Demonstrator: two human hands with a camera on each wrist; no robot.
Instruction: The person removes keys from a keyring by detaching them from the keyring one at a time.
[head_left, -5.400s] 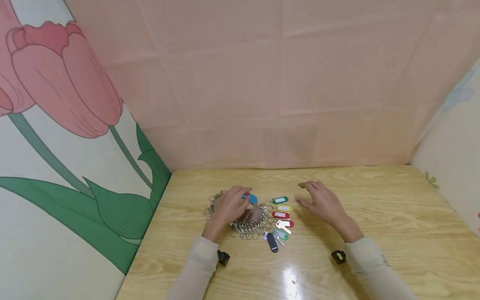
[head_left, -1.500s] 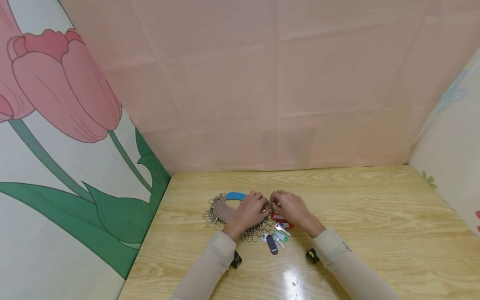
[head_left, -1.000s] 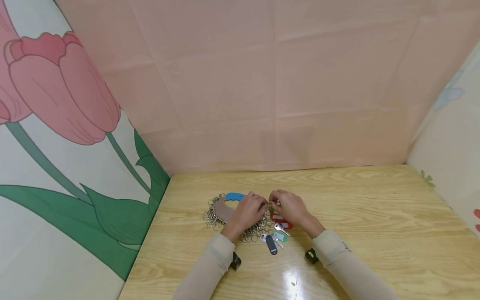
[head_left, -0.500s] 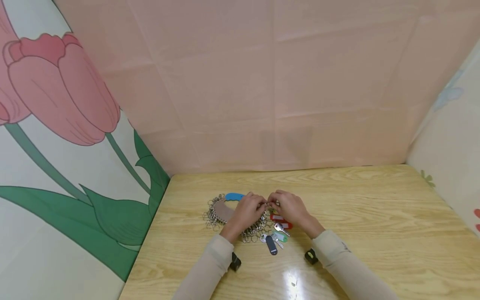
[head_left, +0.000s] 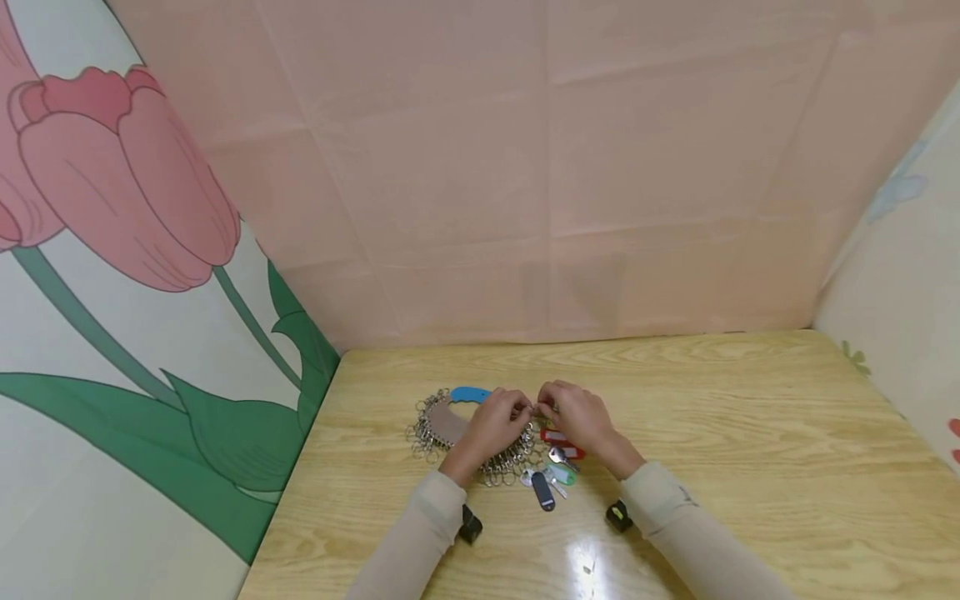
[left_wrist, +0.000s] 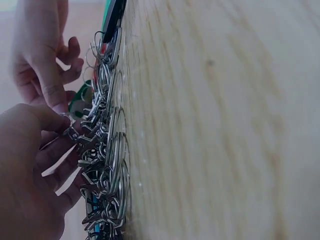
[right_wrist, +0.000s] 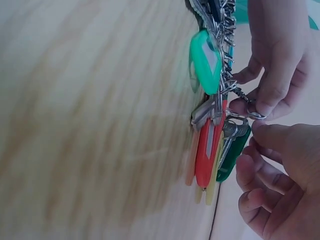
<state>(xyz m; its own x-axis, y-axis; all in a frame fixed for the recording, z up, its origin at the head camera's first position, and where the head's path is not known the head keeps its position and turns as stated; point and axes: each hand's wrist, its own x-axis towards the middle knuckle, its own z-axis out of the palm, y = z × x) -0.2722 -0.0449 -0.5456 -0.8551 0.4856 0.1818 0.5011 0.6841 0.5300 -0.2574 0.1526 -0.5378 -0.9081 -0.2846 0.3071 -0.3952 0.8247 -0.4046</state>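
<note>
In the head view, my left hand (head_left: 491,425) and right hand (head_left: 581,419) meet over the right end of a brown, curved key holder (head_left: 447,423) fringed with metal rings. Thumb and fingertips of both hands pinch a small key ring (right_wrist: 257,115), one hand on each side, as the right wrist view shows. A short chain links that ring to the holder. Close below the hands hang a dark green key tag (right_wrist: 235,152) with a key and a red key tag (right_wrist: 207,152). The fingers hide part of the ring.
A blue handle-like strip (head_left: 468,394) lies along the holder's back. Nearer the front are a silver key (head_left: 558,455), a light green tag (head_left: 561,473) and a dark navy tag (head_left: 543,492). The wooden table (head_left: 750,467) meets a pink cloth wall (head_left: 450,167) behind.
Earlier the left hand was over the holder and the right hand stood apart to the right. Both came together at the holder's right end; over the last second only fingertips shift slightly.
</note>
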